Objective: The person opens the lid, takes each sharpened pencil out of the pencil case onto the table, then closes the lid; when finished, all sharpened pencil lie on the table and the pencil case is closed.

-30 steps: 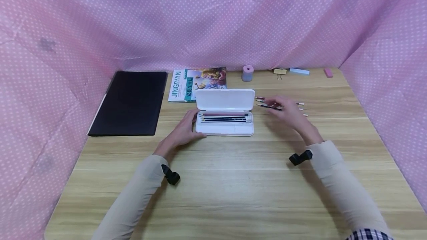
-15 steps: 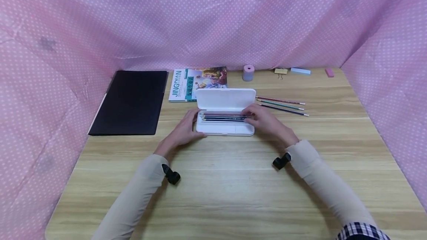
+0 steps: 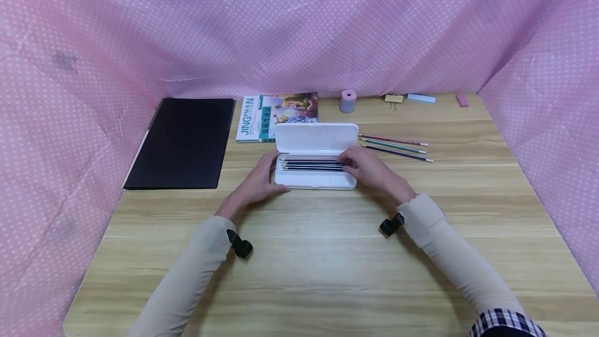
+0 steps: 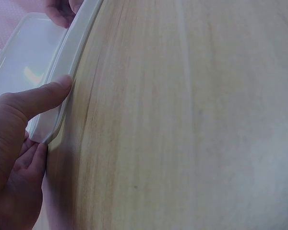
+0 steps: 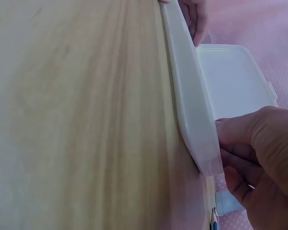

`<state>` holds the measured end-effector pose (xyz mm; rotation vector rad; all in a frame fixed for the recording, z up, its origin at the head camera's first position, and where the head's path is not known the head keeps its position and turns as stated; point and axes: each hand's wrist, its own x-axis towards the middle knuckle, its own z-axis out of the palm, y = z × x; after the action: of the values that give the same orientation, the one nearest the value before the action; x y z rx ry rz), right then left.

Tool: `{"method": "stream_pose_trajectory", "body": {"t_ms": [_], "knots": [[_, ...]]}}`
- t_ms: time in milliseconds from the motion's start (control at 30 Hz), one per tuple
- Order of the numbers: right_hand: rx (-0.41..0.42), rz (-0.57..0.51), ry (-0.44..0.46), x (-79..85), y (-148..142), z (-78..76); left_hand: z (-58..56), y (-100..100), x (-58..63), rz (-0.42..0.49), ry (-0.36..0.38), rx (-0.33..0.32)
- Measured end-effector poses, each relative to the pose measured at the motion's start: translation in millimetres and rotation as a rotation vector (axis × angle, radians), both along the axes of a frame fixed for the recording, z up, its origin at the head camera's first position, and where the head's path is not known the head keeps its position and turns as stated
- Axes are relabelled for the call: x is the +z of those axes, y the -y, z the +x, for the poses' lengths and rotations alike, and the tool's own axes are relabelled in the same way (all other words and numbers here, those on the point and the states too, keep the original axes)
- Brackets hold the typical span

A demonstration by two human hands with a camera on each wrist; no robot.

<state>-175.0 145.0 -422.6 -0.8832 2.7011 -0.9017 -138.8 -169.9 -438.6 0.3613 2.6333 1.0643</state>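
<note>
Pencil case (image 3: pixel 304 180) lies open between left hand (image 3: pixel 259 182) and right hand (image 3: pixel 370 169).

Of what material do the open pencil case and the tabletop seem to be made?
Pencil case: probably hard plastic, smooth and white; its lid shows a bright glare. Tabletop: streaked grain and faint sheen suggest finished wood, or perhaps wood-look laminate.

The right hand (image 3: pixel 372 171) hides the right ends of the pencils (image 3: pixel 311 165) in the white case (image 3: pixel 313 180), so whether it holds one cannot be told. In both wrist views, the front wall of the case hides these pencils. The lid (image 3: pixel 318 138) covers a lower part of the book (image 3: pixel 276 115). The left wrist view cuts off the left hand (image 4: pixel 9 141).
</note>
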Motion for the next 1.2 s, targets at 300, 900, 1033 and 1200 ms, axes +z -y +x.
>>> {"method": "stream_pose_trajectory", "body": {"t_ms": [300, 900, 1033, 1200], "knots": [[0.045, 0.08, 0.015, 5.6, 4.1, -1.7, 0.2, -0.4, -1.6, 0.007, -0.004, 0.0], [0.092, 0.109, -0.02, 5.6, 6.7, -2.0, 0.7, 0.2, -4.1, -0.005, -0.025, -0.013], [0.082, 0.065, 0.005, 3.6, 3.8, -2.0, 0.9, 0.2, -3.4, -0.004, -0.024, -0.013], [0.087, 0.053, 0.008, 1.9, 1.9, -2.2, 1.3, 0.4, -3.2, 0.002, -0.016, -0.012]]}}
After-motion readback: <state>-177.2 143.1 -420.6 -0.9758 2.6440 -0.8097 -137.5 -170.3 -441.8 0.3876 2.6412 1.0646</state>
